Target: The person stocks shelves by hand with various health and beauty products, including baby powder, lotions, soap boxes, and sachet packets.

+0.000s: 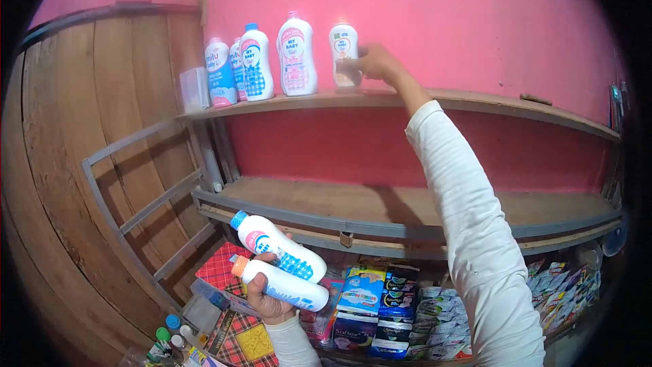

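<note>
My right hand [372,64] is closed around a white baby powder bottle with an orange cap [344,47], upright at the upper shelf. Low in the view, my left hand [270,299] holds two tilted white bottles together: one with a blue cap [282,248] and one with an orange cap [285,287]. To the left of my right hand, a pink-capped bottle [297,58], a blue-capped bottle [257,64] and a blue and white bottle [219,75] stand upright on the upper shelf [468,100].
The lower shelf [326,197] runs below, with a metal rail along its front. Packs [360,289] and sachets [438,319] lie underneath. A metal frame [142,217] stands at the left beside the wooden wall [88,95]. Small bottles [163,334] are at the bottom left.
</note>
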Action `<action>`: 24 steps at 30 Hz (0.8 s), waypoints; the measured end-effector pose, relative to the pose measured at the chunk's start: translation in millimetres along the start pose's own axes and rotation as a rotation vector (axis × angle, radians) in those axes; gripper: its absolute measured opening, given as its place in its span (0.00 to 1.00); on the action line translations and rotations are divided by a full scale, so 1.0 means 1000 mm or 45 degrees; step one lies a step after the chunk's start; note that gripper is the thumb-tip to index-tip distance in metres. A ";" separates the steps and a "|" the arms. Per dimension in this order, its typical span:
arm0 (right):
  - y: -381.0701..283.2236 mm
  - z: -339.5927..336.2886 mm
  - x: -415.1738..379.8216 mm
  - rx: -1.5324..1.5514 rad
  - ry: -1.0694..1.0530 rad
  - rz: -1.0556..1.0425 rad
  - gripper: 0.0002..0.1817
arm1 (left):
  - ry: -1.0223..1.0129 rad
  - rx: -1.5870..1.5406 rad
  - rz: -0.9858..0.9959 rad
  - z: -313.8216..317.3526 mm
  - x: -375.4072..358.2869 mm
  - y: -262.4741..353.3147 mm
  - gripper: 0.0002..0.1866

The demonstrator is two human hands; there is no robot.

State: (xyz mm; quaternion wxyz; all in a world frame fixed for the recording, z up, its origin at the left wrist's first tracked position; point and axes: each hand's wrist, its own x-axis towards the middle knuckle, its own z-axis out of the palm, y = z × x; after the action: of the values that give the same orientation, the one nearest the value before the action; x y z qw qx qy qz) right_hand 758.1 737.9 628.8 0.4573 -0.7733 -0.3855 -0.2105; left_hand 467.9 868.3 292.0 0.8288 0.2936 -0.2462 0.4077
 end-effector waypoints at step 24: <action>0.023 0.013 0.010 0.001 0.043 -0.006 0.25 | -0.056 0.086 0.047 0.033 0.015 -0.031 0.24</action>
State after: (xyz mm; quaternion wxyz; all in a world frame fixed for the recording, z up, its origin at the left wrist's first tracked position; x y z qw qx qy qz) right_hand 782.0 747.0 616.2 0.4636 -0.7685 -0.3795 -0.2246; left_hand 496.2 838.2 316.5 0.8051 0.3258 -0.2558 0.4246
